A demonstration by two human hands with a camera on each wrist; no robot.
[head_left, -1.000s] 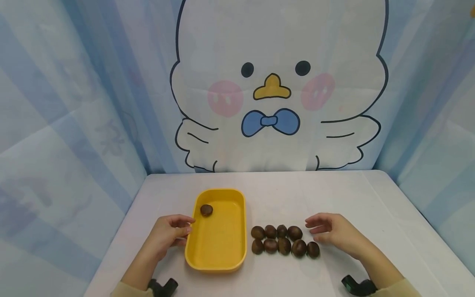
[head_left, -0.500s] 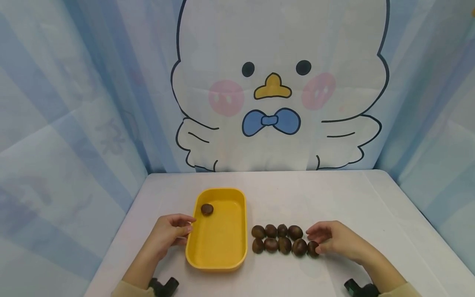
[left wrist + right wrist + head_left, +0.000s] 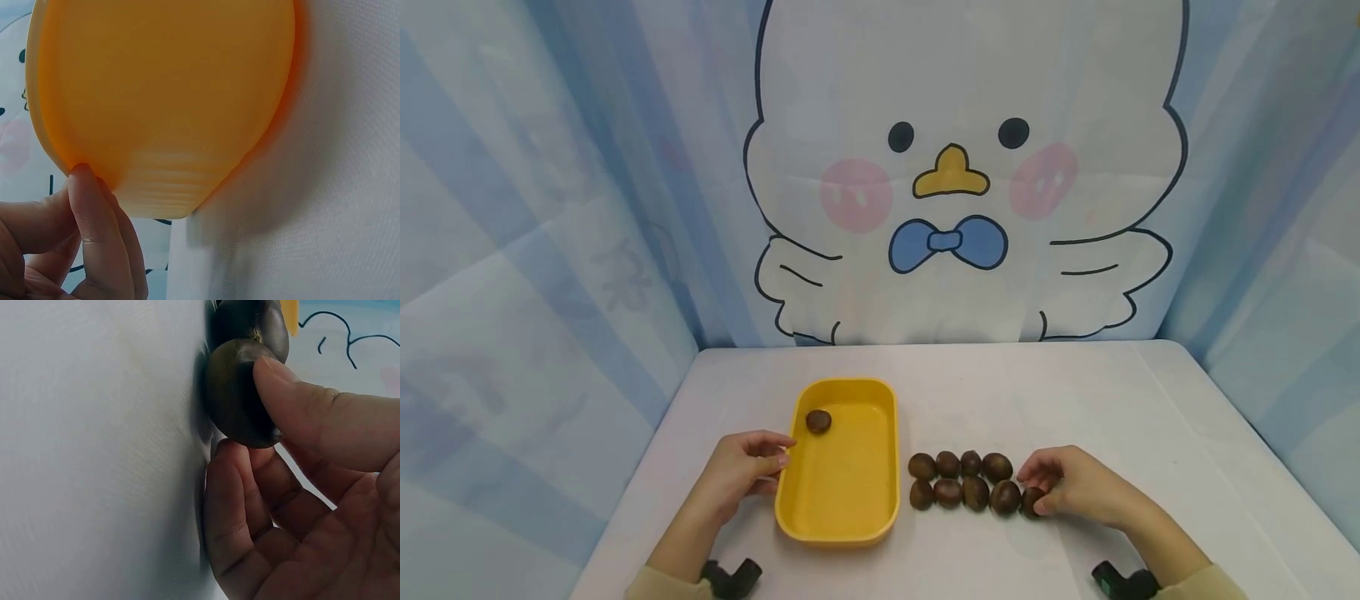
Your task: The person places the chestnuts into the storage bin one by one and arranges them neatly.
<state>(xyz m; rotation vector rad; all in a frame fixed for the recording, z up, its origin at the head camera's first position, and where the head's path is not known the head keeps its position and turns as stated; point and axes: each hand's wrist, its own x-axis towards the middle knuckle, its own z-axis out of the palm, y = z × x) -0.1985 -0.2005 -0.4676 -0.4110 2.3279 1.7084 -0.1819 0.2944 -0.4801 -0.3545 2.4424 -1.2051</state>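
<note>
My left hand was at the nine o'clock side of the tray, thumb and fingertips drawn nearly together in a light pinch on its rim. I judge that this hold was for steadiness, since a light tray could slip on the table if nudged; gripping the side also kept most of my hand outside it. How firmly I pinched, I cannot tell.

My right hand was partly closed, out past the tray's three o'clock side and beyond the rows. It had the end nut between thumb and fingers, the remaining fingers curled loosely beside it. That nut sat at the three o'clock end of the front row, right by its neighbour. It probably suited my grip because it jutted past the back row, giving my fingers a way round it without disturbing the others.

The back row had four nuts, the front five counting the end one, all packed close, perhaps so none rolled about. The lone nut lay inside the tray, towards eleven o'clock, near the wall.
</note>
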